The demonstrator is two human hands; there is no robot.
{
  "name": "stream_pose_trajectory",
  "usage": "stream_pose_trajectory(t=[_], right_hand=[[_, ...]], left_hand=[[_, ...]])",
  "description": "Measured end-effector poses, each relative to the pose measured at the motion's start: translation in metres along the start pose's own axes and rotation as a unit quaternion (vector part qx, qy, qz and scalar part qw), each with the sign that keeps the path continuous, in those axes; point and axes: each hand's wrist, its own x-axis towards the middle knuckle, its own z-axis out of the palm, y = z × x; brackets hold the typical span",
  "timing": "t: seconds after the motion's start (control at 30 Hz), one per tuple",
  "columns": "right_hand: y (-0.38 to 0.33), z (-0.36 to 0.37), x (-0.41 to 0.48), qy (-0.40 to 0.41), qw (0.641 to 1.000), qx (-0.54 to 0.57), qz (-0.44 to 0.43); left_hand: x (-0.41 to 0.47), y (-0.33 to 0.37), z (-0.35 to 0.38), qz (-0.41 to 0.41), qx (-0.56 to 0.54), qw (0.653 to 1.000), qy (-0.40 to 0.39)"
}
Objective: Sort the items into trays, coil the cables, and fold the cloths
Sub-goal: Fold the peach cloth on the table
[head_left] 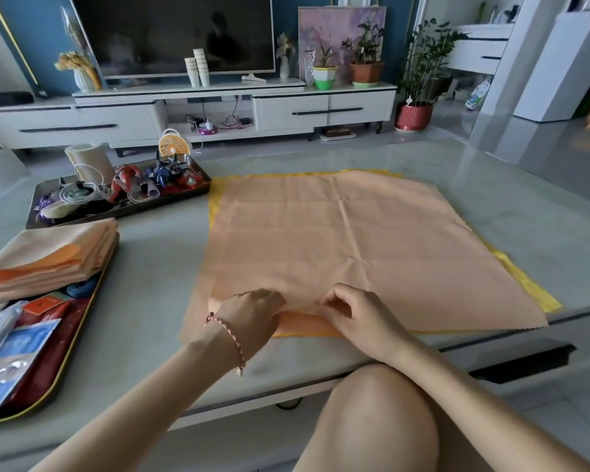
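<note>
A large peach cloth (338,240) lies spread flat on the table, over a yellow cloth (532,287) whose edges show at the right and far sides. My left hand (252,315) and my right hand (351,311) sit side by side at the cloth's near edge, fingers curled and pinching the fabric, which is lifted in a small fold between them. A stack of folded peach cloths (52,257) rests on the near left tray (79,338). A coiled white cable (79,194) lies in the far dark tray (123,209) with toys.
The near left tray also holds packets and a blue item. A small yellow fan (173,144) and a cream roll (89,161) stand behind the far tray. My knee (372,420) is below the table's near edge. A TV stand runs along the back.
</note>
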Motion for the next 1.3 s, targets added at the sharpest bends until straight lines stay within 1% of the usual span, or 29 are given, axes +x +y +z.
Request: stream_pose_trajectory(t=[0.1, 0.2, 0.23, 0.3, 0.37, 0.43, 0.5, 0.53, 0.57, 0.63, 0.67, 0.7, 0.73, 0.77, 0.8, 0.87, 0.93, 0.97, 1.03, 1.17, 1.3], right_hand=[[0.006, -0.007, -0.007, -0.028, 0.997, -0.067, -0.008], [0.014, -0.019, -0.011, -0.008, 0.982, -0.184, -0.034], [0.016, -0.026, -0.011, -0.005, 0.976, -0.215, -0.028], [0.020, -0.041, -0.010, 0.000, 0.965, -0.262, 0.011], [0.019, -0.058, -0.008, -0.001, 0.959, -0.277, 0.059], [0.013, -0.074, -0.007, -0.019, 0.959, -0.272, 0.077], [0.000, -0.090, -0.006, -0.083, 0.958, -0.262, 0.079], [-0.008, -0.097, -0.005, -0.134, 0.953, -0.260, 0.080], [-0.016, -0.104, -0.005, -0.196, 0.942, -0.259, 0.084], [-0.029, -0.112, -0.006, -0.324, 0.912, -0.222, 0.115], [-0.033, -0.116, -0.005, -0.372, 0.898, -0.189, 0.140], [-0.035, -0.119, -0.003, -0.393, 0.890, -0.163, 0.160], [-0.034, -0.120, 0.000, -0.391, 0.891, -0.161, 0.166], [-0.030, -0.122, 0.007, -0.370, 0.895, -0.189, 0.161], [-0.023, -0.123, 0.016, -0.332, 0.900, -0.240, 0.150], [-0.007, -0.124, 0.034, -0.232, 0.899, -0.345, 0.139], [0.014, -0.126, 0.051, -0.129, 0.897, -0.401, 0.133], [0.023, -0.129, 0.058, -0.085, 0.900, -0.408, 0.128], [0.041, -0.135, 0.076, -0.027, 0.909, -0.397, 0.122], [0.065, -0.144, 0.105, 0.021, 0.930, -0.342, 0.133], [0.084, -0.147, 0.129, 0.065, 0.934, -0.319, 0.148]], left_hand=[[-0.001, 0.001, 0.000, -0.030, -0.012, 0.999, 0.011], [-0.001, -0.008, -0.005, -0.074, -0.053, 0.996, 0.017], [0.000, -0.011, -0.008, -0.084, -0.069, 0.994, 0.015], [0.002, -0.016, -0.014, -0.086, -0.109, 0.990, 0.002], [0.004, -0.020, -0.020, -0.070, -0.120, 0.990, -0.015], [0.004, -0.022, -0.028, -0.046, -0.127, 0.990, -0.033], [0.003, -0.022, -0.039, -0.015, -0.121, 0.991, -0.059], [0.003, -0.025, -0.045, -0.003, -0.122, 0.988, -0.091], [0.003, -0.026, -0.051, 0.004, -0.130, 0.981, -0.146], [-0.003, -0.050, -0.061, -0.004, -0.149, 0.949, -0.279], [-0.003, -0.067, -0.063, -0.033, -0.158, 0.928, -0.335], [-0.003, -0.080, -0.066, -0.068, -0.156, 0.919, -0.355], [-0.001, -0.091, -0.067, -0.104, -0.142, 0.922, -0.346], [0.004, -0.096, -0.066, -0.123, -0.128, 0.928, -0.327], [0.013, -0.093, -0.064, -0.128, -0.106, 0.935, -0.314], [0.032, -0.078, -0.060, -0.126, -0.047, 0.960, -0.246], [0.053, -0.064, -0.056, -0.130, -0.017, 0.980, -0.150], [0.060, -0.063, -0.056, -0.123, -0.009, 0.986, -0.115], [0.080, -0.068, -0.052, -0.126, -0.005, 0.988, -0.090], [0.119, -0.068, -0.045, -0.124, -0.011, 0.991, -0.059], [0.151, -0.071, -0.042, -0.153, -0.019, 0.986, -0.068]])
